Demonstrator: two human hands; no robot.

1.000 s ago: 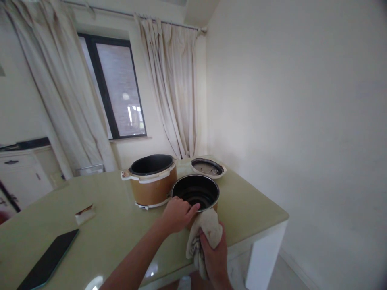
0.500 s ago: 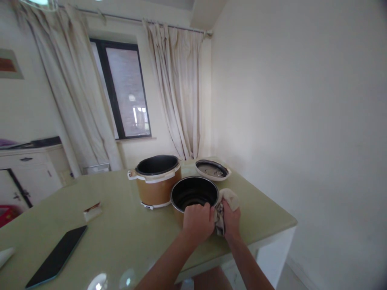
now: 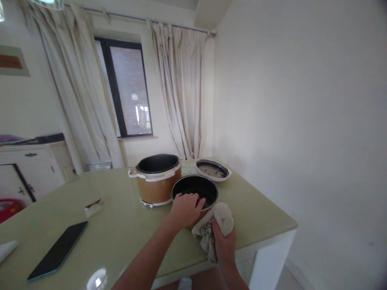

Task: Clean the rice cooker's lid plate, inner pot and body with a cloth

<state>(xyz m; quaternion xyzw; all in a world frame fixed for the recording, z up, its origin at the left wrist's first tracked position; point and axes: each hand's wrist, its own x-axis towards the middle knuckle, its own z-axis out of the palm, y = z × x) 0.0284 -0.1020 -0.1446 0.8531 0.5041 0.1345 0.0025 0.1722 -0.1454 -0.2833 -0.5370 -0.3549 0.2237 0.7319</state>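
A black inner pot [image 3: 202, 189] stands on the pale green table [image 3: 127, 229], in front of a brown rice cooker body [image 3: 157, 182]. My left hand [image 3: 186, 208] grips the pot's near rim, fingers curled over the edge. Just to the right, my right hand [image 3: 224, 243] is closed on a crumpled beige cloth [image 3: 218, 219], which is pressed against the pot's outer side near the table edge. The cooker's round lid [image 3: 213, 169] lies upside down behind the pot.
A dark phone [image 3: 57, 249] lies flat at the table's left front. A small white packet [image 3: 93, 207] sits left of the cooker. The wall runs close on the right; a window, curtains and a white cabinet [image 3: 27, 173] stand behind.
My right hand with the cloth has slid from the pot's right side down to its front. My left hand has shifted left along the rim, fingers now spread over it.
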